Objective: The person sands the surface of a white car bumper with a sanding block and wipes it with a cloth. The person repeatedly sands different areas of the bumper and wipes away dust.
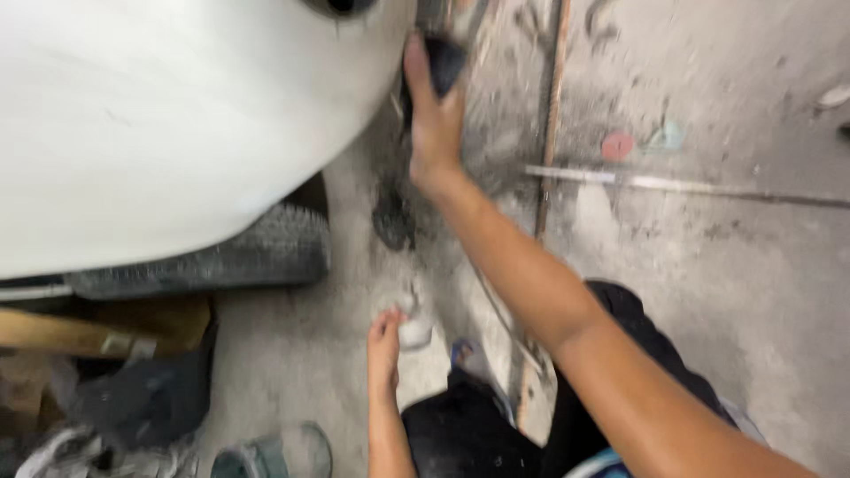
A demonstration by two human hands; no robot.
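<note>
**Right hand presses a dark block to a white car panel; left hand grips a small pale piece low down**

The right hand [434, 115] reaches forward and up, its fingers closed over a small dark block [443, 60], perhaps a sanding block, though the blur hides its exact kind. The block sits against the edge of the white car body panel [159, 115], which curves away to the left of that hand. Just below and left of the wrist lies the dusty tyre [239, 252] under the panel's arch.

The left hand [385, 350] is held low, near the person's knees, well apart from the right hand. Its fingers are curled around a small pale object [414, 329]; motion blur keeps its kind unclear.

Beyond the right hand, to its right, a thin metal rod [551, 115] lies on the dusty concrete floor [744, 265], crossed by a pale strip [620, 181]. Below and left of the left hand stands a grey-green tin [257, 458], partly cut off by the frame edge.
</note>
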